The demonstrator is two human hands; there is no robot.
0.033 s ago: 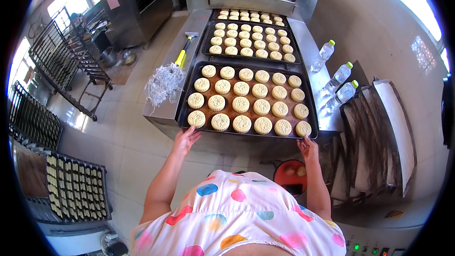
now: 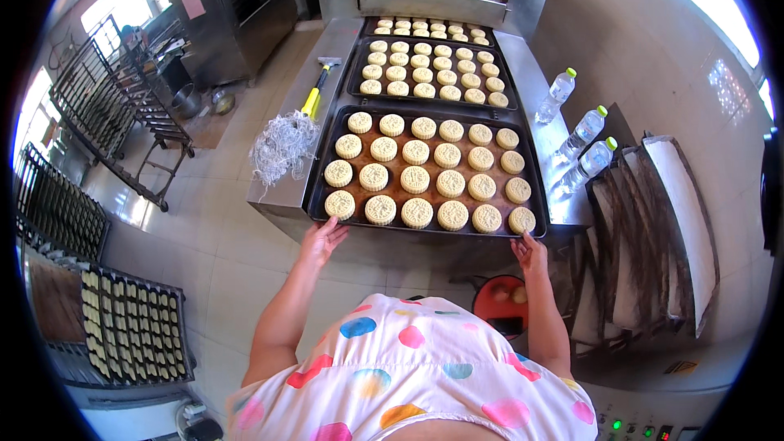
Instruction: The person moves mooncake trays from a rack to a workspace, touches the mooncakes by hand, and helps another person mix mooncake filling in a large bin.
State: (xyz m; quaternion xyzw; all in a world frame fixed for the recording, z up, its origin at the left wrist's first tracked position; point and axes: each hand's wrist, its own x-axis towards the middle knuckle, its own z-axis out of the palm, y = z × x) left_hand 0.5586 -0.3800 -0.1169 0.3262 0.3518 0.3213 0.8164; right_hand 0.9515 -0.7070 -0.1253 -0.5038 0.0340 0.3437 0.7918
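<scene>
A dark baking tray [image 2: 394, 194] full of round, pale, patterned mooncakes [image 2: 415, 179] lies on the metal conveyor table before me. My left hand [image 2: 322, 242] grips its near left corner, with the fingers at the rim and the thumb side turned inward. At the near right corner my right hand [image 2: 531, 255] holds the rim, fingertips close beside the corner mooncake [image 2: 522, 220]. Behind this tray stands a second tray [image 2: 411, 100] of the same mooncakes, and a third is partly under the oven front. The undersides of both hands' grips are hidden.
A yellow-handled scraper [image 2: 313, 98] and a tangle of whitish strands [image 2: 283, 147] lie on the left ledge. Several water bottles [image 2: 584, 132] stand on the right ledge. Stacked trays [image 2: 678, 212] lean at the right. Wheeled racks [image 2: 122, 114] stand left; a red stool-like thing [image 2: 490, 298] is below.
</scene>
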